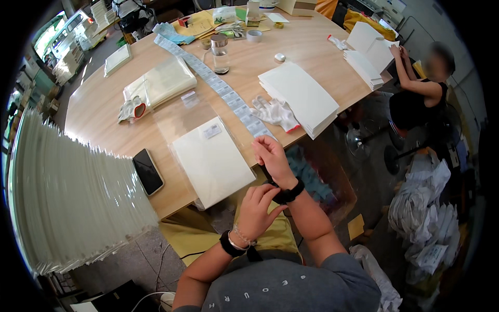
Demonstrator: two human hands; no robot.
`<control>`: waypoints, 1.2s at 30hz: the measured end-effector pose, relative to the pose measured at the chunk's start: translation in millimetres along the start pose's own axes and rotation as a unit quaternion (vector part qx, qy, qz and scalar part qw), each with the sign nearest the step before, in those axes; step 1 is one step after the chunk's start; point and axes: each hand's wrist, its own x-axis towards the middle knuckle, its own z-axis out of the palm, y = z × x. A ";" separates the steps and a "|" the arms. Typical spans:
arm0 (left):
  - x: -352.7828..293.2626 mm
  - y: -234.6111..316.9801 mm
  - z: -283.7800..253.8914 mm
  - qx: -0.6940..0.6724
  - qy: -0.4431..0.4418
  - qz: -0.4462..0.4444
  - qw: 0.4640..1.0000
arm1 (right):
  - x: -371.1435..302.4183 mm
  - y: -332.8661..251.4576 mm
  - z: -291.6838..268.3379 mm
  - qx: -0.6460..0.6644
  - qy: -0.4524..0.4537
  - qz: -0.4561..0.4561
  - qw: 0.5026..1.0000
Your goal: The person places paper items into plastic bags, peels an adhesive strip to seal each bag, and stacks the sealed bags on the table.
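My left hand (255,207) is at my right wrist, its fingers and thumb around the black wristband (289,194) there. Loosely curled, my right hand (274,162) hangs over the table's near edge with nothing visible in it. Just beyond its fingers ends a long strip of labels (227,93), which runs diagonally across the table. To the left lies a white sheet stack (215,166) with a small label (212,130) on it, partly on clear plastic. A white glove with red trim (275,113) rests beside a stack of white card (301,96).
A tall stack of white sheets (78,192) stands at the left, beside a phone (148,171). Farther back are clear plastic sleeves (161,83), another glove (132,109) and a glass jar (220,54). A person (423,86) sits at the right, handling white card. White bags (423,208) lie on the floor.
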 end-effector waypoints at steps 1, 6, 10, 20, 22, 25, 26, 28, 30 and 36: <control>2.2 3.5 0.3 0.023 -0.004 0.004 1.000 | -2.7 -2.1 3.7 -0.001 -0.001 -0.003 1.000; -15.3 -0.6 10.2 0.033 0.014 0.041 0.999 | -12.3 -6.7 16.0 -0.292 0.056 -0.230 0.927; -33.2 3.3 9.7 0.015 0.021 0.009 1.000 | -19.4 -10.6 28.5 -0.542 0.034 -0.434 0.718; 16.7 45.1 -72.1 0.048 -0.081 0.079 0.992 | -84.0 -2.7 43.2 -0.653 -0.318 -0.301 0.618; 25.8 33.8 -58.9 0.010 -0.167 0.091 0.982 | -95.6 1.9 43.3 -0.656 -0.370 -0.248 0.609; 16.9 11.3 -41.8 -0.029 -0.279 -0.010 0.960 | -102.6 12.4 35.5 -0.659 -0.417 -0.194 0.595; 17.1 13.3 -39.4 -0.026 -0.254 -0.002 0.967 | -103.9 17.7 29.9 -0.658 -0.427 -0.175 0.595; 17.4 20.3 -33.8 -0.020 -0.204 0.015 0.979 | -106.7 25.2 22.4 -0.651 -0.442 -0.144 0.600; 15.6 26.9 -24.7 -0.033 -0.172 0.052 0.983 | -108.6 29.1 15.3 -0.646 -0.457 -0.118 0.599; 1.7 34.7 -6.6 -0.010 -0.111 0.103 0.988 | -94.3 49.3 5.8 -0.565 -0.462 -0.068 0.680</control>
